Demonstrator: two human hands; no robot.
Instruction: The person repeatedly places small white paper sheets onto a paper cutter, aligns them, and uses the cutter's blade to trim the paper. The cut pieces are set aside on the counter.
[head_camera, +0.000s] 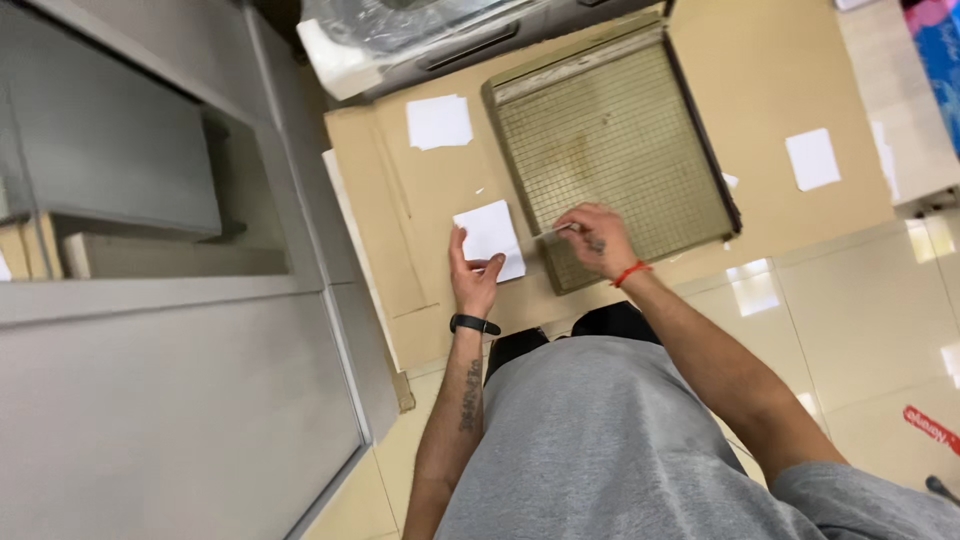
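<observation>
My left hand (472, 272) holds a small stack of white paper sheets (490, 238) against the flattened cardboard (390, 200) on the floor, thumb across the stack's lower edge. My right hand (592, 238) pinches a thin narrow paper strip (556, 231) at the near left corner of a paper cutter with a gridded olive-green bed (615, 150). The cutter's dark blade arm (708, 150) lies along its right side. A black band is on my left wrist and a red one on my right.
Another white paper pile (439, 122) lies on the cardboard at the upper left of the cutter, and a single white sheet (812, 158) at the right. Grey cabinets (150, 300) stand at left. A plastic-wrapped object (400, 35) sits beyond the cardboard. Glossy floor tiles (860, 320) spread right.
</observation>
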